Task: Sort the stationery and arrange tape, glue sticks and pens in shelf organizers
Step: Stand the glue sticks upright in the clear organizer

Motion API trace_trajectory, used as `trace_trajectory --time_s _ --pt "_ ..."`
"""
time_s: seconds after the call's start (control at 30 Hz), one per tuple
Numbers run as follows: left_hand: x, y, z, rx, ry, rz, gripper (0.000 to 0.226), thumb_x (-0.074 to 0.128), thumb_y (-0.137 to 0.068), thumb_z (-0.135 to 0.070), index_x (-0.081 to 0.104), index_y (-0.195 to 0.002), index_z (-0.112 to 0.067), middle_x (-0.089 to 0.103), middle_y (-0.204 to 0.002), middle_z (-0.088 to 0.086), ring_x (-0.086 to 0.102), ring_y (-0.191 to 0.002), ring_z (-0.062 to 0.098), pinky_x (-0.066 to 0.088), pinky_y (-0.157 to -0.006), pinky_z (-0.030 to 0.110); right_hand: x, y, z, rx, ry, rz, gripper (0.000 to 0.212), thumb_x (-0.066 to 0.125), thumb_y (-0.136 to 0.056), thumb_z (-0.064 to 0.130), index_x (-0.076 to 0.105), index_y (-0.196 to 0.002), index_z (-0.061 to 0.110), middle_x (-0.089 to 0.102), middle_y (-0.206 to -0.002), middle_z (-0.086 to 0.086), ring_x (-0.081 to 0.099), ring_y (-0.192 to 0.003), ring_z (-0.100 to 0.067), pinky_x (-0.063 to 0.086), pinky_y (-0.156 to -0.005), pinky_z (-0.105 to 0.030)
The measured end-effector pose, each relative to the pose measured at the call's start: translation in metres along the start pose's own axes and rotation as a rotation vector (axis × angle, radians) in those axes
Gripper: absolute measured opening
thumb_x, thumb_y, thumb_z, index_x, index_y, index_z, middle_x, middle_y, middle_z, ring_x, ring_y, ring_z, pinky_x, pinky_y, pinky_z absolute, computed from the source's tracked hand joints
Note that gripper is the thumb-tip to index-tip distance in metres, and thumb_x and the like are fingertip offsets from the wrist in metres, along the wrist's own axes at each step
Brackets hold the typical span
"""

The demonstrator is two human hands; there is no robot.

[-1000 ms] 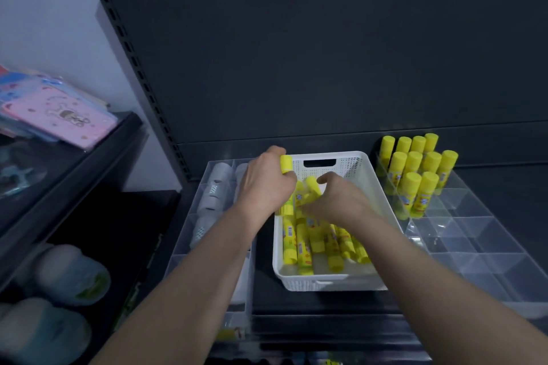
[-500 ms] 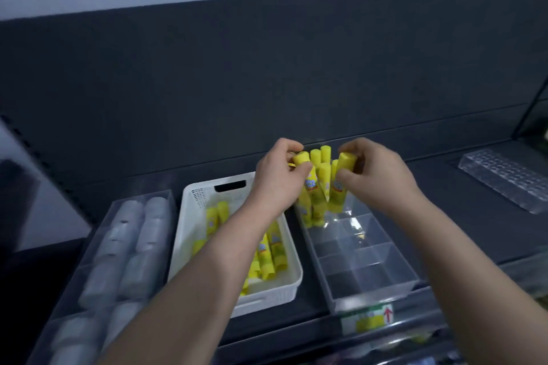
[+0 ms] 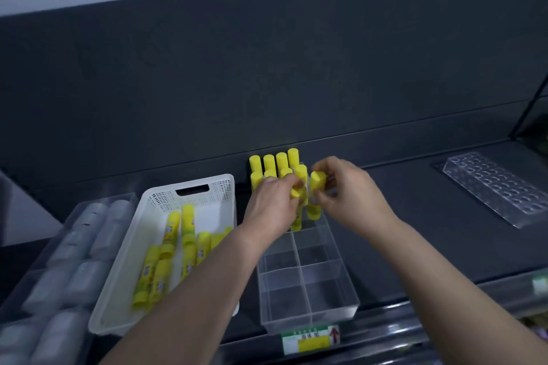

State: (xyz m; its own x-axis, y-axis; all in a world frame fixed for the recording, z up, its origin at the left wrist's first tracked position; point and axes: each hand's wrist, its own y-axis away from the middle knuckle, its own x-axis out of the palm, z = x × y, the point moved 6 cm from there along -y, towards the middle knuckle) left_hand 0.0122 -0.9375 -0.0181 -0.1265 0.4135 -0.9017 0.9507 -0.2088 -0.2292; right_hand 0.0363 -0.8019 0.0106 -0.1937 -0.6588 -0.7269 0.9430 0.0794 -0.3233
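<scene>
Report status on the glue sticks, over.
Left grip pinches one glue stick, right grip another, both upright at clear organizer. Loose sticks lie in white basket. Front cells free, nothing blocking.

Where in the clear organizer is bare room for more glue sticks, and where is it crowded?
Bare: the front compartments of the clear organizer, by the shelf edge. Crowded: its back rows of upright glue sticks, where left hand and right hand each grip one.

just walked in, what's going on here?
A person is loading glue sticks into a clear divided organizer. The left hand grips one yellow glue stick, the right hand a second glue stick, both roughly upright at its back compartments beside the standing sticks. Loose sticks lie in the white basket; the front compartments are empty.
</scene>
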Motion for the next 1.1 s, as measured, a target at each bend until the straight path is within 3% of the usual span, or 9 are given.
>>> trace_trajectory --time_s 0.1,0.2,0.4,0.57,0.77,0.93,1.1 --pt "-0.009 0.002 -0.002 0.039 0.008 -0.066 0.042 0.065 -0.086 -0.023 0.055 -0.127 -0.025 0.064 -0.112 0.004 0.050 -0.110 0.023 0.035 -0.096 0.034 0.011 -0.005 0.001 -0.035 0.038 0.043 0.034 0.063 -0.077 0.017 0.056 -0.109 0.023 0.058 -0.097 0.000 0.061 -0.087 -0.020 0.051 -0.076 -0.041" --pt "-0.020 0.003 0.005 -0.014 0.054 -0.113 0.042 0.063 -0.089 -0.023 0.054 -0.130 -0.025 0.063 -0.118 0.001 0.048 -0.116 0.021 0.034 -0.103 0.034 0.023 -0.008 -0.003 -0.046 0.127 0.095 0.039 0.061 -0.079 0.018 0.052 -0.116 0.024 0.057 -0.104 0.000 0.061 -0.092 -0.024 0.051 -0.076 -0.040" --pt "-0.032 0.018 0.022 -0.129 0.052 -0.170 0.031 0.058 -0.093 -0.017 0.060 -0.123 -0.022 0.062 -0.119 0.003 0.052 -0.112 0.020 0.042 -0.092 0.031 0.041 -0.004 -0.015 -0.050 0.331 0.175 0.041 0.054 -0.084 0.021 0.046 -0.124 0.028 0.057 -0.113 0.002 0.059 -0.096 -0.025 0.038 -0.063 -0.029" --pt "-0.045 0.027 0.037 -0.180 0.049 -0.197 0.031 0.057 -0.092 -0.016 0.060 -0.122 -0.022 0.063 -0.119 -0.001 0.050 -0.116 0.019 0.042 -0.093 0.034 0.030 -0.003 0.006 -0.129 0.410 0.057 0.050 0.057 -0.082 0.024 0.044 -0.130 0.029 0.056 -0.113 0.003 0.056 -0.102 -0.022 0.038 -0.063 -0.029" --pt "-0.087 0.056 0.097 -0.343 0.108 -0.282 0.026 0.059 -0.087 -0.012 0.064 -0.111 -0.023 0.068 -0.108 -0.005 0.061 -0.104 0.017 0.048 -0.090 0.035 0.043 0.009 0.068 -0.282 0.344 -0.027 0.033 0.057 -0.085 0.024 0.058 -0.117 0.029 0.060 -0.108 0.005 0.055 -0.103 -0.021 0.035 -0.063 -0.029" --pt "-0.099 0.085 0.155 -0.451 0.019 -0.172 0.027 0.054 -0.085 -0.013 0.066 -0.108 -0.020 0.070 -0.101 -0.003 0.063 -0.098 0.020 0.050 -0.082 0.030 0.096 0.025 0.102 -0.315 0.322 0.092 0.027 0.052 -0.086 0.025 0.061 -0.110 0.031 0.062 -0.100 0.006 0.057 -0.100 -0.020 0.034 -0.060 -0.029" --pt "-0.078 0.097 0.186 -0.535 -0.022 0.021 0.026 0.056 -0.084 -0.018 0.067 -0.107 -0.024 0.067 -0.112 0.001 0.061 -0.104 0.023 0.051 -0.087 0.034 0.134 0.036 0.104 -0.267 0.422 0.163 0.027 0.051 -0.088 0.022 0.061 -0.112 0.028 0.062 -0.103 0.006 0.052 -0.103 -0.017 0.040 -0.065 -0.029"
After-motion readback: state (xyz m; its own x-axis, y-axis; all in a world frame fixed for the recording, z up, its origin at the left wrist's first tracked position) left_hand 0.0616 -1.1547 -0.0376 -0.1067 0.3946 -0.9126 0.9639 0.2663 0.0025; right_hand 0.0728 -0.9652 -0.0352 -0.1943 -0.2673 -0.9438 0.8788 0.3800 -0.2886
